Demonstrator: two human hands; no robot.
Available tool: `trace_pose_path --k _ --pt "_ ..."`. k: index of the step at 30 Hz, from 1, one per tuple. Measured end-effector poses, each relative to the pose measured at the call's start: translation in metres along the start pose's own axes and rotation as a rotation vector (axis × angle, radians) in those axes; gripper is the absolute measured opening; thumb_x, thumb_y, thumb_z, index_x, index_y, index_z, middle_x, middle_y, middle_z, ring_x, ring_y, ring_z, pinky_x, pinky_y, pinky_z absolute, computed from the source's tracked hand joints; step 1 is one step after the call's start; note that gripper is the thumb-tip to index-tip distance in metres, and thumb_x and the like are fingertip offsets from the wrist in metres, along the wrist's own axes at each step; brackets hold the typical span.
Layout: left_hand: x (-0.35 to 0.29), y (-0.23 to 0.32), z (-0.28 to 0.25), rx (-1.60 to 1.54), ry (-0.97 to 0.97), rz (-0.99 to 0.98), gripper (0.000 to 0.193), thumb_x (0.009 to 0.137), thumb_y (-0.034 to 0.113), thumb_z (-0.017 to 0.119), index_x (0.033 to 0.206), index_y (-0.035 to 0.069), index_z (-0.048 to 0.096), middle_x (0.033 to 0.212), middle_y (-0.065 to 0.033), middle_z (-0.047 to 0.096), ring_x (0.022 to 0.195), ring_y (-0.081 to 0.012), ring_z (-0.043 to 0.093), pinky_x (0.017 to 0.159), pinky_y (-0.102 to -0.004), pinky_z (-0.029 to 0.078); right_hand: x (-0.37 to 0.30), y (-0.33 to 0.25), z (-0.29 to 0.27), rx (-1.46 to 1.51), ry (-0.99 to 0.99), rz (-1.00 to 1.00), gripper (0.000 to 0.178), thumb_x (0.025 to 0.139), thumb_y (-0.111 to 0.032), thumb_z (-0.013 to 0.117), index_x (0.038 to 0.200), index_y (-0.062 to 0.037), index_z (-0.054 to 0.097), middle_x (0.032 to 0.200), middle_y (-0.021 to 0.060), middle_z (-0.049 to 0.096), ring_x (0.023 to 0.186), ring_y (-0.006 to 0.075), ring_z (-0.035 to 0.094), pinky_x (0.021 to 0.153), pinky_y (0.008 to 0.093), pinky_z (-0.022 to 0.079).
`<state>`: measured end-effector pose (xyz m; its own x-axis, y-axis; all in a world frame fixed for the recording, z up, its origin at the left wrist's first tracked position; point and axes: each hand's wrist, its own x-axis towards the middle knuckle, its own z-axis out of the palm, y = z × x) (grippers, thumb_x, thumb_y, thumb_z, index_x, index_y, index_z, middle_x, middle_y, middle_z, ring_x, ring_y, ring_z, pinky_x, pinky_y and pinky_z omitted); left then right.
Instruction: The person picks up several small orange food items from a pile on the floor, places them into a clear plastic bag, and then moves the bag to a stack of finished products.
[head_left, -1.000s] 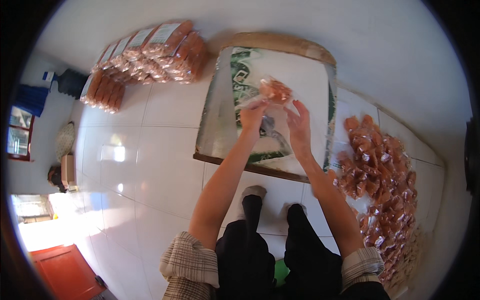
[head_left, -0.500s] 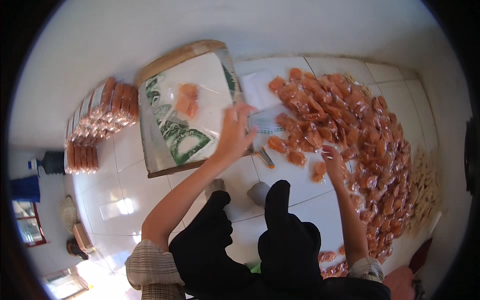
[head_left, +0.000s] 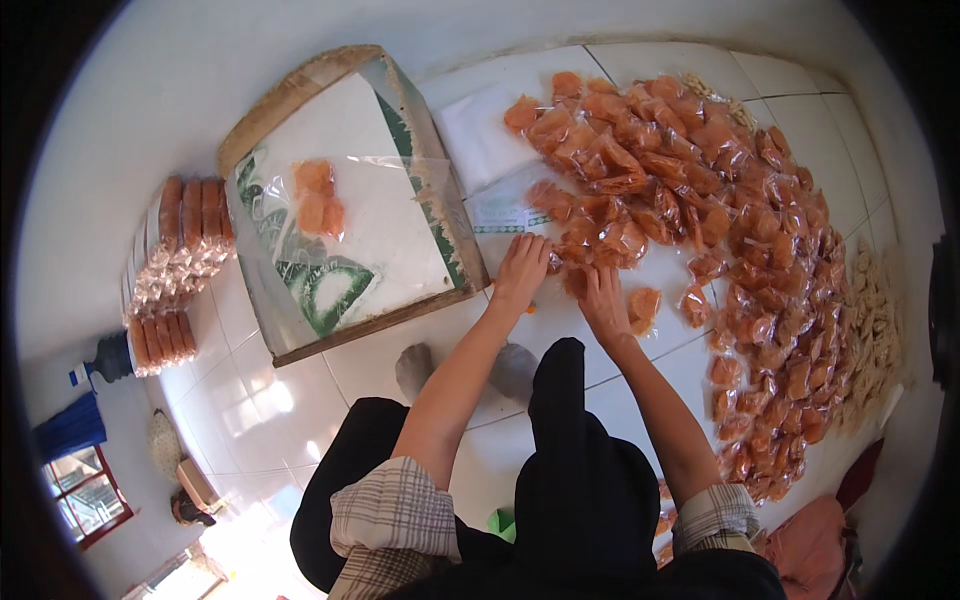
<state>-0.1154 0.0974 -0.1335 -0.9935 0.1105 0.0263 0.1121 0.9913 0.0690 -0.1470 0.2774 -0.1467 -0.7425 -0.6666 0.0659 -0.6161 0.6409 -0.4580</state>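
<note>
My left hand is low over the floor tiles, its fingers extended and slightly bent beside the near edge of the packet pile. Close to its right, my right hand has its fingers bent down over a small clear packet of orange pieces, partly hidden by them. Another orange packet lies just right of that hand. The large pile of similar packets spreads beyond and to the right. At left, a shallow box with a white and green surface holds a clear bag with several orange packets.
White sheets and printed clear plastic bags lie between box and pile. Stacked long packs stand left of the box. Pale pieces lie along the right wall. My grey-covered feet are below the box.
My left hand has come off the box's edge, rightward to the packets. My right hand has moved left toward it and onto a packet. The view has shifted, and the orange-handled tool is mostly hidden.
</note>
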Motion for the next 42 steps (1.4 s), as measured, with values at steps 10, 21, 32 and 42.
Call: trace_pose_path --k 10,21,32,42 --pt "-0.009 -0.003 -0.152 -0.535 0.067 -0.154 0.058 0.074 0.008 0.063 0.127 0.005 0.039 0.112 -0.0115 0.048 0.106 -0.0247 0.046 0.091 -0.0311 0.041 0.026 -0.051 -0.142 0.535 0.371 0.235 0.048 0.072 -0.002 0.067 0.113 -0.0013 0.043 0.107 0.0132 0.049 0.101 0.0255 0.048 0.084 0.0323 0.042" --pt "-0.075 0.04 -0.353 -1.447 0.347 -0.265 0.061 0.087 0.028 0.059 0.138 0.02 0.026 0.112 -0.0117 0.047 0.094 -0.0161 0.053 0.079 -0.0285 0.046 0.029 -0.216 -0.277 1.271 0.338 -0.096 0.033 0.083 -0.005 0.059 0.111 -0.0013 0.042 0.105 0.0091 0.05 0.094 0.0153 0.053 0.081 0.0271 0.044" --pt "-0.113 0.022 -0.364 -1.74 0.512 -0.373 0.067 0.086 0.032 0.058 0.137 0.013 0.018 0.121 -0.0125 0.042 0.098 -0.0174 0.054 0.073 -0.029 0.051 0.02 -0.271 -0.285 0.524 0.327 -0.476 0.068 0.067 -0.006 0.072 0.127 -0.0044 0.04 0.115 0.0163 0.048 0.113 0.0317 0.044 0.092 0.0392 0.04" --pt "-0.109 -0.051 -0.3 -1.36 0.591 -0.522 0.056 0.087 0.034 0.057 0.128 0.007 0.032 0.114 -0.0124 0.043 0.1 -0.0208 0.05 0.082 -0.0334 0.046 0.071 -0.254 -0.208 0.646 0.414 -0.232 0.047 0.072 -0.001 0.066 0.116 0.0002 0.051 0.102 0.0143 0.059 0.091 0.022 0.059 0.083 0.0295 0.045"
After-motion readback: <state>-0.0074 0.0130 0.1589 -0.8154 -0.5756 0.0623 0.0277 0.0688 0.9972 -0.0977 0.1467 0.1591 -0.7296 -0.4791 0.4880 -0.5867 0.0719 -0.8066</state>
